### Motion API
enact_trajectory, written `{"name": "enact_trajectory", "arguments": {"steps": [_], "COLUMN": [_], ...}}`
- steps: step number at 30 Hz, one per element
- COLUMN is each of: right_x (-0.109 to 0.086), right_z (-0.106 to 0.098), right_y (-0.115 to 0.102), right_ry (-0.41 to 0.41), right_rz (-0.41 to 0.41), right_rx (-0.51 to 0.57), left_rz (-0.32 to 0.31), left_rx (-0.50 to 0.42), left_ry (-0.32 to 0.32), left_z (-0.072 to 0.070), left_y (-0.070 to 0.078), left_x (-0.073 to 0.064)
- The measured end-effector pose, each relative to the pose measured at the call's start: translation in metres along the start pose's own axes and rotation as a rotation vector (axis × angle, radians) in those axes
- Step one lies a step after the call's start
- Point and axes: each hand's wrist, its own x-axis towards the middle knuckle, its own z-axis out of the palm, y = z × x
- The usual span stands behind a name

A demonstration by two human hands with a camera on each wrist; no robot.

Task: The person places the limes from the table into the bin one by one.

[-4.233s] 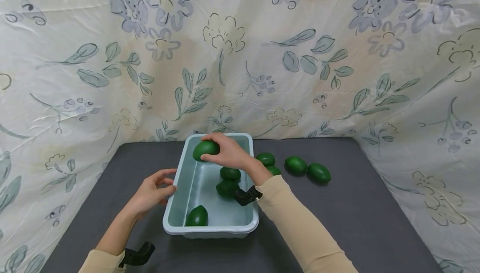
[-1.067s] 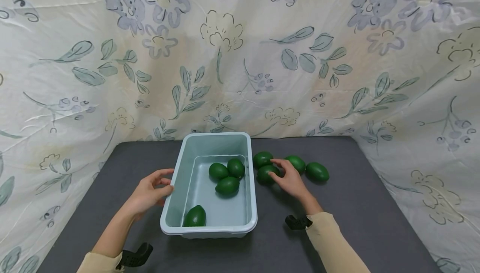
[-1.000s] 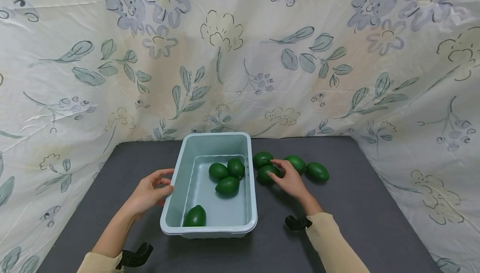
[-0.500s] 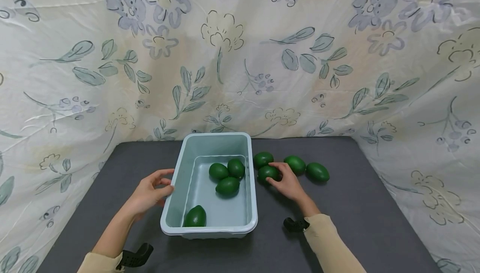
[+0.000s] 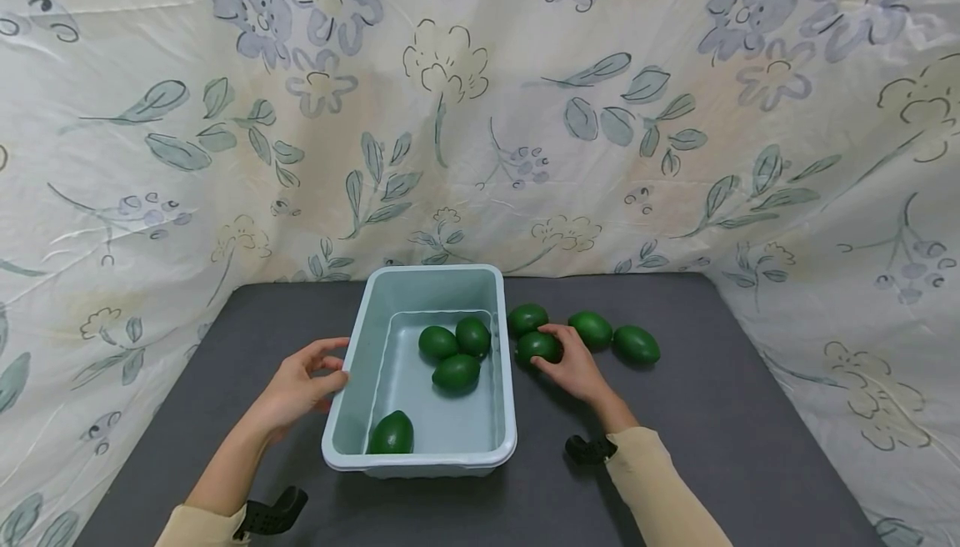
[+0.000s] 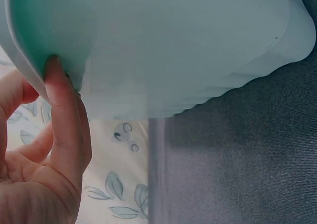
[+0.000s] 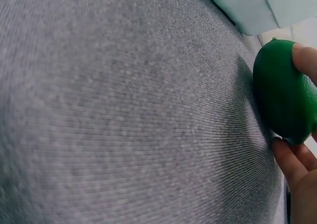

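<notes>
A pale blue plastic bin (image 5: 420, 465) stands on the table with several green limes (image 5: 456, 374) inside, three grouped toward its right side and one in the near left corner. My left hand (image 5: 300, 384) holds the bin's left rim; in the left wrist view, its fingers (image 6: 64, 110) lie against the rim and outer wall. Right of the bin, my right hand (image 5: 576, 365) grips a lime (image 5: 536, 348) between thumb and fingers. The right wrist view shows this lime (image 7: 280, 90) close over the cloth, its right part hidden by the hand.
Another lime (image 5: 527, 318) lies just behind the gripped one, close to the bin's right wall. Two more limes, one nearer (image 5: 590, 330) and one farther right (image 5: 636, 345), lie beyond the right hand. Dark grey cloth (image 5: 720, 447) covers the table; a floral curtain (image 5: 480, 155) hangs behind.
The lime held over the bin earlier now lies inside it. My right hand has moved right, out of the bin, and closed its fingers on another lime. The left hand stays at the rim.
</notes>
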Motion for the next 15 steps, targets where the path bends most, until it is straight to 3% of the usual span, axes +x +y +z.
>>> {"name": "enact_trajectory", "arguments": {"steps": [10, 15], "right_x": [0.0028, 0.0025], "right_z": [-0.0010, -0.0008], "right_y": [-0.0025, -0.0055], "right_ry": [-0.073, -0.063], "right_rz": [0.132, 0.147], "right_rx": [0.023, 0.035], "left_rz": [0.005, 0.004], "left_rx": [-0.013, -0.011], "left_ry": [-0.002, 0.005], "left_z": [0.0000, 0.0003], "left_y": [-0.0001, -0.0002], "left_x": [-0.0006, -0.0008]}}
